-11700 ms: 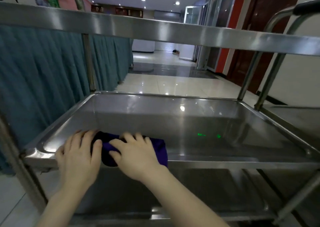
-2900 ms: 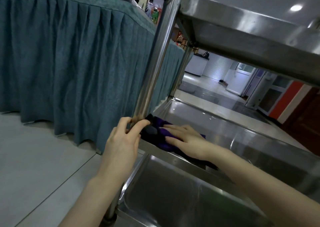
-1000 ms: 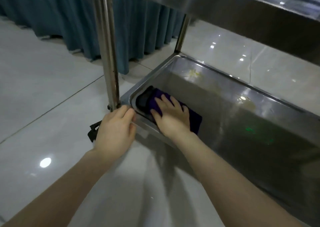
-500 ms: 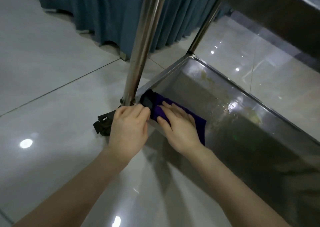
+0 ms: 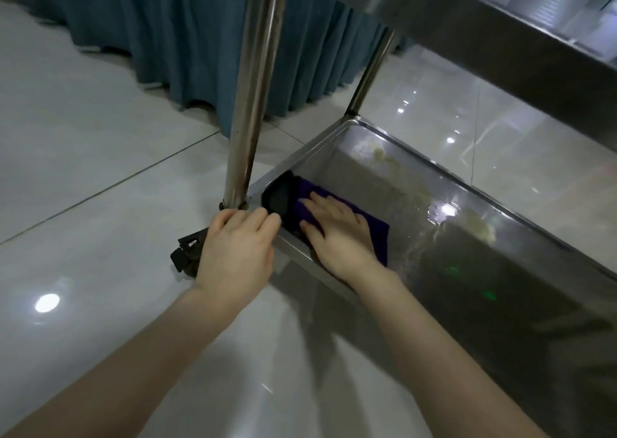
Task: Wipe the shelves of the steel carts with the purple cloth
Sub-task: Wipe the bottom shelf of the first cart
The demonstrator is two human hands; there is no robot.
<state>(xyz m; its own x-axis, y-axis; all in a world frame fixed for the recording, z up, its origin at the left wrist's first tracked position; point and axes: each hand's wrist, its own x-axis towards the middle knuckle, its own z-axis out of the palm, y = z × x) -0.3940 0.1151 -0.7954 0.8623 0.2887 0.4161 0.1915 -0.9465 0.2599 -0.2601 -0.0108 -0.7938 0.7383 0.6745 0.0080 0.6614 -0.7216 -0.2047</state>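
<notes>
A person's right hand (image 5: 340,237) lay flat on the purple cloth (image 5: 377,234), fingers straight and spread. It was an open, pressing grip rather than a clutch. The cloth sat in the near left corner of the bottom shelf (image 5: 384,184) of a steel cart, tucked against the shelf's side wall. Its left end looked almost black, perhaps a fold in shadow.

The left hand (image 5: 237,250) rested just beside it on the outside of the same corner. Its fingers curled over the rim in a narrow grip on the shelf's edge, at the foot of the upright post (image 5: 247,104). A black caster (image 5: 187,254) showed below that hand, partly hidden by it.

Yellowish residue (image 5: 394,160) streaked the shelf along its far wall, well apart from the cloth, and small green glints showed on the darker steel to the right. The upper shelf (image 5: 484,37) crossed the top right of the view. Behind the post hung a pleated teal skirt (image 5: 167,37) that reached the glossy tiled floor (image 5: 83,137), where ceiling lights were mirrored.
</notes>
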